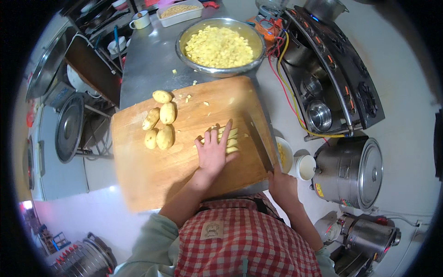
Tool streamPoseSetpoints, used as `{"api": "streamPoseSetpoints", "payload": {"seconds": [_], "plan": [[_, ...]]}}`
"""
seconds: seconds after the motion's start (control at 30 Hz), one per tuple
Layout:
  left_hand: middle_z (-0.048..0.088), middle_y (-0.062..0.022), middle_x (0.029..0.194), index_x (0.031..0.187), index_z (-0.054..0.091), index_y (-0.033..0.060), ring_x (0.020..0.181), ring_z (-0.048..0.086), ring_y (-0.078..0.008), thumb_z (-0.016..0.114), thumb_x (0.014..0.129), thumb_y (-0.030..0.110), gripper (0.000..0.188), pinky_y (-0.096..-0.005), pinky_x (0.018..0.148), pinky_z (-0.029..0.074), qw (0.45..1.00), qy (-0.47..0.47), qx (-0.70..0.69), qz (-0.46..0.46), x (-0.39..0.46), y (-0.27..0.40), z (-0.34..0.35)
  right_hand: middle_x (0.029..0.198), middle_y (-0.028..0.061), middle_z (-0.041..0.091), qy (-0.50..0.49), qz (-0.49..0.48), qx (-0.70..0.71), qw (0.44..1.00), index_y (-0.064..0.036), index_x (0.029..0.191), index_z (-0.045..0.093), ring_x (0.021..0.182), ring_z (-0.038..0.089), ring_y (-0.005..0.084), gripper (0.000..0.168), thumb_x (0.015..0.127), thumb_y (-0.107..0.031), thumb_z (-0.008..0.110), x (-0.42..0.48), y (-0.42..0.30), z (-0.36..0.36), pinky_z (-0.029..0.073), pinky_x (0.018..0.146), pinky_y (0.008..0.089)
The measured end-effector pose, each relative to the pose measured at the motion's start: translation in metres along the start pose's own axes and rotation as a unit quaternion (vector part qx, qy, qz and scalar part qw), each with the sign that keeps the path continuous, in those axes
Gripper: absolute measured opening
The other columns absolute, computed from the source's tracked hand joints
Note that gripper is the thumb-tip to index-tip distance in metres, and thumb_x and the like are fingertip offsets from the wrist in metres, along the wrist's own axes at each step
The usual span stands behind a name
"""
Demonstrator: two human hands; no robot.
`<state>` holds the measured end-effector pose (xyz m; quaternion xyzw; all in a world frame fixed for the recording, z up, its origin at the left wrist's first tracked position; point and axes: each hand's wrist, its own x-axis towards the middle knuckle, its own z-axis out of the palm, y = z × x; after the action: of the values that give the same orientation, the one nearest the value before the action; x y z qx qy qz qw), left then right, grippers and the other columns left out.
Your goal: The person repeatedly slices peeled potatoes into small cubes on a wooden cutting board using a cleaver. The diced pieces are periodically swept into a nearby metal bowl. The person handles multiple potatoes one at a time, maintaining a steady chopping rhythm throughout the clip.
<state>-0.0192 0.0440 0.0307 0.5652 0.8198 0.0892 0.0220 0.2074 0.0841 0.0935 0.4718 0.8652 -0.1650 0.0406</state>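
Observation:
My left hand lies spread over cut potato strips on a wooden cutting board; part of the strips is hidden under the fingers. In my right hand is the handle end of a kitchen knife, its long blade over the right side of the board, apart from the strips. Several whole peeled potatoes sit in a cluster on the board's left half. Small potato bits are scattered near the far edge. Beyond the board, a large metal bowl holds a heap of diced potato.
The board rests on a metal table. At the back stand an enamel mug and a white plastic tub. To the right are a gas stove, a yellow hose, a white bucket and a lidded steel pot.

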Motion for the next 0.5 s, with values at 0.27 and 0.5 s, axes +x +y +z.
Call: {"api": "streamPoseSetpoints", "payload": {"seconds": [0.27,0.5], "plan": [[0.053,-0.0103,0.121,0.138,0.046,0.0053,0.112,0.048,-0.0252,0.064,0.084,0.049,0.072,-0.0437,0.093,0.038,0.996,0.089,-0.006,0.025,-0.019,-0.02,0.011,0.058,0.0192,0.062,-0.015,-0.087,-0.039,0.995,-0.003,0.094,0.049,0.054,0.064,0.04,0.021,0.095,-0.024,0.053,0.0,-0.026,-0.001,0.05,0.051,0.051],[0.057,-0.0061,0.113,0.12,0.058,0.0116,0.104,0.051,-0.0269,0.066,0.084,0.032,0.042,-0.042,0.083,0.042,0.985,0.163,-0.022,0.053,-0.02,-0.025,0.017,0.065,0.0223,0.063,-0.015,-0.086,0.008,0.996,-0.002,0.095,0.051,0.061,0.064,0.0439,0.023,0.096,-0.025,0.052,0.014,-0.029,0.012,0.049,0.056,0.054]]}}
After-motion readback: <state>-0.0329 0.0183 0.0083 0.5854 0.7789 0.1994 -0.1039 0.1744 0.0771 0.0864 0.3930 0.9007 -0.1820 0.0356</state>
